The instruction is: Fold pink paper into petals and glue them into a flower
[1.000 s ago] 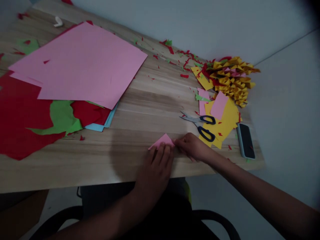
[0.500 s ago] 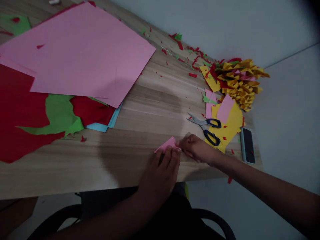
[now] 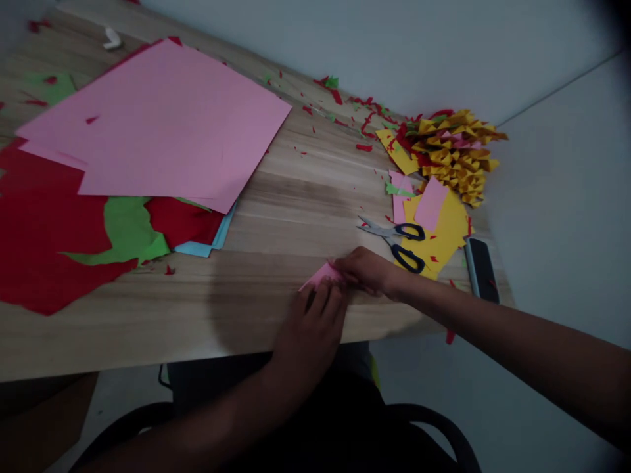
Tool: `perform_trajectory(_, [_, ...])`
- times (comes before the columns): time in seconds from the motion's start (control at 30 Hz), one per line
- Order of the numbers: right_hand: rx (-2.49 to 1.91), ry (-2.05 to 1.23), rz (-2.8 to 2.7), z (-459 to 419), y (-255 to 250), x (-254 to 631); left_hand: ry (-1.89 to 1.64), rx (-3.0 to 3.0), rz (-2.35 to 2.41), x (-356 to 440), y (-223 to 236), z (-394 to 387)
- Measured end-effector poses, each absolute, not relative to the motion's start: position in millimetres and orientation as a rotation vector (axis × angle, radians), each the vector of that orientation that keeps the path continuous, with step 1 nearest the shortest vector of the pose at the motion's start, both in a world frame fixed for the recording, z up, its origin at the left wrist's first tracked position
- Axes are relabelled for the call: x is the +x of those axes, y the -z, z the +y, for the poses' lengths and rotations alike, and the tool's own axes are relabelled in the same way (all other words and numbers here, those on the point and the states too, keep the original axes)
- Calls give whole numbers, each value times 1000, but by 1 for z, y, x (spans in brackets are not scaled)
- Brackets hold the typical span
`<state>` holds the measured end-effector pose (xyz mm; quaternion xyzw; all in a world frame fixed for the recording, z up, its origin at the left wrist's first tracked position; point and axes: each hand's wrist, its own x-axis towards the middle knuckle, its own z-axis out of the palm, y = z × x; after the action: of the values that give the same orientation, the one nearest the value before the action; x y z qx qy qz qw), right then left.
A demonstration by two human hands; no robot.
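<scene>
- L hand [image 3: 313, 325]: palm down, fingers slightly spread, tips on small pink ppr [image 3: 314, 276].
- R hand [image 3: 365, 270]: fingers curled, tips at ppr's R end; can't tell if pinching or just pressing.
- Hands close tog. at the ppr, which is on table [image 3: 276, 230], partly hidden by fingers.
- Scissors [image 3: 387, 232]: just beyond R hand, blades parted, handles overlapping yellow ppr [image 3: 451, 223].
- Phone [image 3: 482, 269]: R of R hand, past yellow ppr.
- Bundle of folded yellow pcs [image 3: 458, 154]: farther out, beyond & R of R hand.
- Lg pink sheets [image 3: 182, 125]: well L of & beyond L hand, over red ppr [image 3: 49, 230], w/ green pc [image 3: 129, 233] & blue sheets [image 3: 196, 249] showing below.
</scene>
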<state>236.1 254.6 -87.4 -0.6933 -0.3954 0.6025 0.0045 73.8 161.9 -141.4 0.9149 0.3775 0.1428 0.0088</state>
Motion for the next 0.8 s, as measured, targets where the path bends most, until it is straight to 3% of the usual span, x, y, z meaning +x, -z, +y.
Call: perform_trajectory(0.8, [-2129, -1954, -1107, 235, 86, 256, -396, 2884, 1131, 71, 137, 163])
